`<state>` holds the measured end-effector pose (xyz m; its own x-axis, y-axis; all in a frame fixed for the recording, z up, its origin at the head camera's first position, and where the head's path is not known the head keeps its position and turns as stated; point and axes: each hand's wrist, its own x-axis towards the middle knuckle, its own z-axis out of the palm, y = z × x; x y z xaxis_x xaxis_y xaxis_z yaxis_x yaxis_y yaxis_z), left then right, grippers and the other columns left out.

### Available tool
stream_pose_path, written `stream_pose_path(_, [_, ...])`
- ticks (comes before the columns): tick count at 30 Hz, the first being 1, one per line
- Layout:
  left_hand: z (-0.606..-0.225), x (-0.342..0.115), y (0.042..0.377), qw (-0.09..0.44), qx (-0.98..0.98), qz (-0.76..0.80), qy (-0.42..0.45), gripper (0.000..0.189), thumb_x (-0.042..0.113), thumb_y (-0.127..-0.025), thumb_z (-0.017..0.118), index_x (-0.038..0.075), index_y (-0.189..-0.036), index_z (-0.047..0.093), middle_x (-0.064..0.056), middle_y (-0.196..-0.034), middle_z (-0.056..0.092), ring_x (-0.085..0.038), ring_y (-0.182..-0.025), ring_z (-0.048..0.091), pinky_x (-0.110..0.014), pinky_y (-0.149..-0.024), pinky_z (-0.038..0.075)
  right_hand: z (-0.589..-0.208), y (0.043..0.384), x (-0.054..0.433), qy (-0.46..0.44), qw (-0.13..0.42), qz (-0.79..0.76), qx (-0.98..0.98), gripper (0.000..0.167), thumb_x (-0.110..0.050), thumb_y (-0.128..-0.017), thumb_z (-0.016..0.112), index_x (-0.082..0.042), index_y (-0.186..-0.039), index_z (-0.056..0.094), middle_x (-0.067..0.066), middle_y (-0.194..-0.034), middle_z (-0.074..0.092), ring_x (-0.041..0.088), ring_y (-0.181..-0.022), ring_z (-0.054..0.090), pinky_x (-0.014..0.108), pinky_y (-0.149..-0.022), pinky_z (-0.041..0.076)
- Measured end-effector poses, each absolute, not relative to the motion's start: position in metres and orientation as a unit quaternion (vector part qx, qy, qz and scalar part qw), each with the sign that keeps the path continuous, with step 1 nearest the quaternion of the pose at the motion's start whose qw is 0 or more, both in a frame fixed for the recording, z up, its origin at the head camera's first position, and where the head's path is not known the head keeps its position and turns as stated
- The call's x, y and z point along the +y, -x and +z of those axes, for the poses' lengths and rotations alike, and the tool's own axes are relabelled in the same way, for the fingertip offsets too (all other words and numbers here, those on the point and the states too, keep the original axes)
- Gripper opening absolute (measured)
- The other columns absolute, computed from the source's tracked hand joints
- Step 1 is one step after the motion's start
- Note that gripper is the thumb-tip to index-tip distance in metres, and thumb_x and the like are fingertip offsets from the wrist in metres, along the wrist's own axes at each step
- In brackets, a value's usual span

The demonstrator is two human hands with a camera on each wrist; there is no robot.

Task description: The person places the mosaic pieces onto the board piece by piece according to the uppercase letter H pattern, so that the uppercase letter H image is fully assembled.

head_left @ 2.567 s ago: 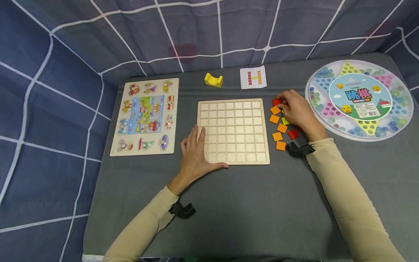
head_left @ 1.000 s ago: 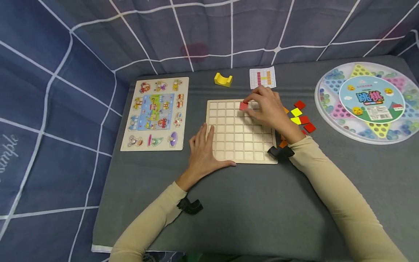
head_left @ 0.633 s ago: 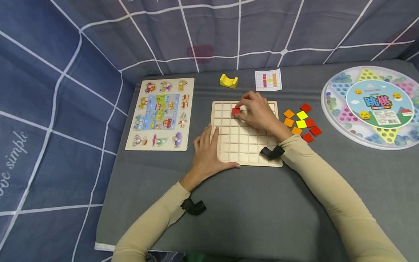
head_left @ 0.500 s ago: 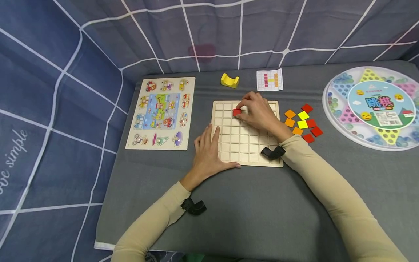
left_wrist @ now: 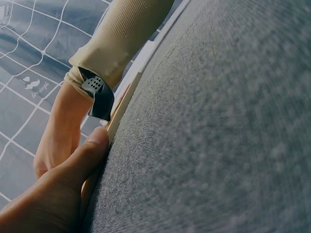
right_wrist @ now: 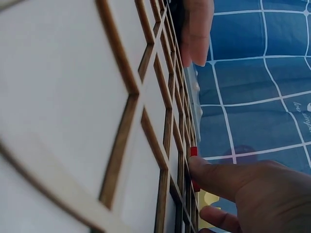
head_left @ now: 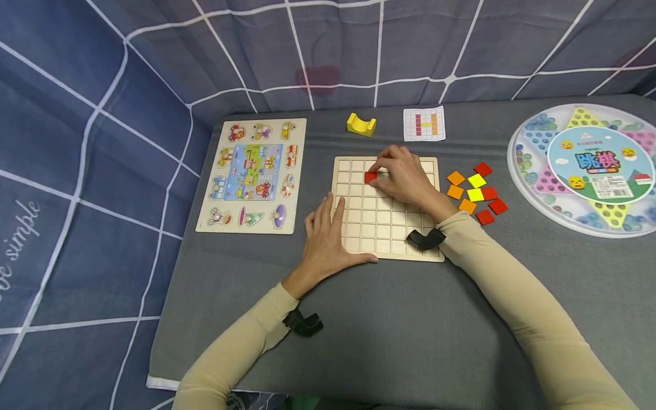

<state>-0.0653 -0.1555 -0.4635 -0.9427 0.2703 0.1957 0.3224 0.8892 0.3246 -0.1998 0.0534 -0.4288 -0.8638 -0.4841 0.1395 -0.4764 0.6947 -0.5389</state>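
Observation:
A square wooden grid board [head_left: 383, 230] lies on the grey cloth. My left hand [head_left: 324, 242] rests at its lower left corner, fingers straight along the left edge and thumb along the near edge. With thumb and fingertips my right hand [head_left: 405, 175] pinches a red square tile [head_left: 370, 177] at a cell near the top of the board. In the right wrist view the red tile [right_wrist: 195, 184] sits by the thumb at the grid; whether it lies flat in the cell cannot be seen. The left wrist view shows the left thumb [left_wrist: 95, 143] against the board's edge.
Loose red, yellow [head_left: 475, 195] and orange tiles lie right of the board, some possibly hidden by the right forearm. Behind are a printed pattern card [head_left: 424, 124] and a yellow curved block [head_left: 361, 125]. A picture puzzle [head_left: 251, 176] lies left, a round Chinese checkers set [head_left: 584, 171] right.
The right hand has gone from the loose tiles to the board with a red tile, then slightly left and nearer. The left hand keeps its place; the head view has shifted.

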Motion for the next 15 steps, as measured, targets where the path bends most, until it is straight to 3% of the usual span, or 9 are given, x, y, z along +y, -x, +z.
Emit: stream_pose_path(15, [-0.4638, -0.1545, 0.0647, 0.072, -0.971, -0.174, 0.15, 0.14, 0.083, -0.05, 0.075, 0.006, -0.155, 0.023, -0.021, -0.16, 0.019, -0.033, -0.147, 0.023, -0.052, -0.104, 0.024, -0.4289, 0.202, 0.0543, 0.243, 0.018, -0.3, 0.922, 0.027, -0.028, -0.081, 0.081, -0.012, -0.102, 0.076, 0.013, -0.121, 0.056, 0.035, -0.111, 0.047, 0.052, -0.098, 0.034])
